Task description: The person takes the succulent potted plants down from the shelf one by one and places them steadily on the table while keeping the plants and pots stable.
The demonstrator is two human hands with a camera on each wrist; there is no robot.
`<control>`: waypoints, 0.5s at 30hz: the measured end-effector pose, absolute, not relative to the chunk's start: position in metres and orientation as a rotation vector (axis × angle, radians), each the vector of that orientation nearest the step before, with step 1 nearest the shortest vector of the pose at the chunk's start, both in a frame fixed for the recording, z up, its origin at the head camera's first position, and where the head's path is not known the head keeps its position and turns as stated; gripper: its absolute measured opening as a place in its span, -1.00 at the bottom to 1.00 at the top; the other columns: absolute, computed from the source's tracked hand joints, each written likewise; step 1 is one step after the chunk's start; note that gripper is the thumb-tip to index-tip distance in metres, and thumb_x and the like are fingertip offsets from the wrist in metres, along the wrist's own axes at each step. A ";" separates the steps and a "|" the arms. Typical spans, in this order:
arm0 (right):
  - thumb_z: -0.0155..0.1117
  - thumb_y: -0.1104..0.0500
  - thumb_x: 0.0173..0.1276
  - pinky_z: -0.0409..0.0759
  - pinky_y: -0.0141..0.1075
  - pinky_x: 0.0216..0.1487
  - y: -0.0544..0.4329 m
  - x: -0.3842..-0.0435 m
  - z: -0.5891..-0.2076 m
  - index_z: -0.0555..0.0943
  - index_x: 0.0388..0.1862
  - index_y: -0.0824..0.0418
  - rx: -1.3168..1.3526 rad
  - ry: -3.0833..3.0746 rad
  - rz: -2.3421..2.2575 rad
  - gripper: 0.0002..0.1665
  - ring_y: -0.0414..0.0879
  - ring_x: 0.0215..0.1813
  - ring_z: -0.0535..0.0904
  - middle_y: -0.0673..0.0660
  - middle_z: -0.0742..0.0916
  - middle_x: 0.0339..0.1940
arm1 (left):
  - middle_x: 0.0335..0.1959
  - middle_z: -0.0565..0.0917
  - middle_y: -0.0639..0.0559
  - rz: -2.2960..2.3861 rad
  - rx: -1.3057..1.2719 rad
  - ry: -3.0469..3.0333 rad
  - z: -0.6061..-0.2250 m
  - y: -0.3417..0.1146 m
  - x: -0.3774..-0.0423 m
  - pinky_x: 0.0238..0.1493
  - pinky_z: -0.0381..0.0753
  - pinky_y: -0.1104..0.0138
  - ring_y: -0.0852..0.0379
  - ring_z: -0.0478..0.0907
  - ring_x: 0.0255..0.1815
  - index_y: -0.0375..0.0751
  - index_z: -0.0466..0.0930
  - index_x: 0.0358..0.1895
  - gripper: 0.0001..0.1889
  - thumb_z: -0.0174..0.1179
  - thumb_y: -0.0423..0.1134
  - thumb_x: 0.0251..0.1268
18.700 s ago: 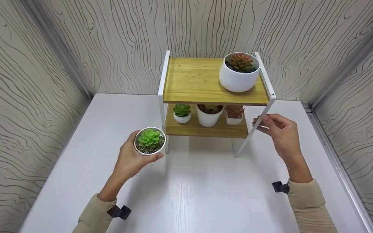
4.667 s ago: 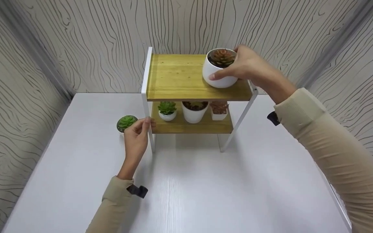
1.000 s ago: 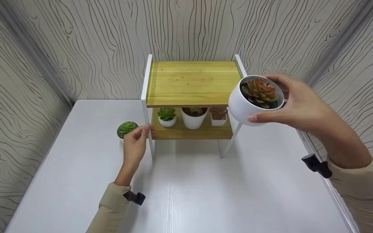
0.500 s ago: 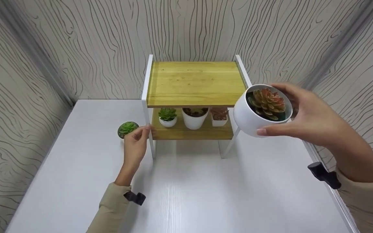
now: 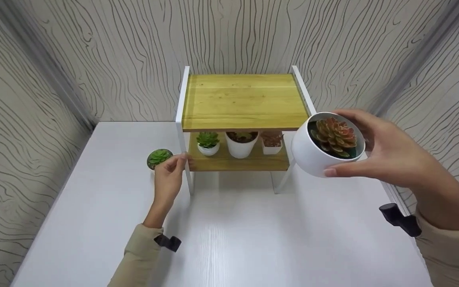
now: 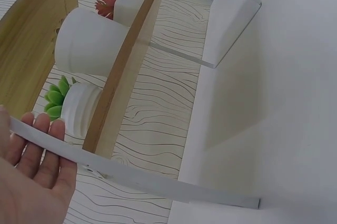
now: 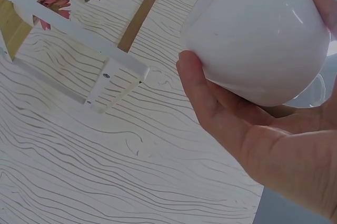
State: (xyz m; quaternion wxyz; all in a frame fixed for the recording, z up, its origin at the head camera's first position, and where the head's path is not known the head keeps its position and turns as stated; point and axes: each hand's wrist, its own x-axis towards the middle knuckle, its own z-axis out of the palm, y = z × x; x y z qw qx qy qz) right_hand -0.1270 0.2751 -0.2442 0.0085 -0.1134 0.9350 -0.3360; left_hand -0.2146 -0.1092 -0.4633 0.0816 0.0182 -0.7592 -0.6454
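My right hand (image 5: 393, 155) holds a round white pot (image 5: 311, 149) with a reddish-green succulent (image 5: 335, 137), fingers and thumb around its sides. The pot is in the air by the front right of the two-tier plant stand (image 5: 245, 101), its mouth tilted towards me. In the right wrist view its smooth white side (image 7: 258, 39) rests against my fingers (image 7: 202, 97). My left hand (image 5: 167, 179) grips the stand's white left front leg; in the left wrist view the fingers (image 6: 50, 155) curl behind that leg (image 6: 142, 179).
On the lower board stand a small green succulent (image 5: 208, 143), a larger white pot (image 5: 240, 147) and a square pot (image 5: 272, 144) with a reddish plant. Another potted green succulent (image 5: 159, 156) is on the white table (image 5: 233, 239), left of the stand. Patterned walls (image 5: 233, 32) enclose the table.
The left hand's earlier green succulent now stands on the table, and that hand holds the stand's leg. The right hand has lifted the round pot off the top board, rightwards and nearer me.
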 end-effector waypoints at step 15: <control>0.69 0.05 -0.21 0.54 -0.51 -0.06 0.291 -0.129 -0.267 0.30 0.34 -0.29 -0.345 2.918 -1.044 0.11 -0.30 0.09 0.52 -0.17 0.57 0.15 | -0.13 0.75 -0.22 -1.954 0.064 -2.268 -0.458 -0.109 -0.212 0.23 0.59 0.17 0.01 0.68 0.03 -0.29 0.70 -0.13 -0.65 0.09 -0.06 0.42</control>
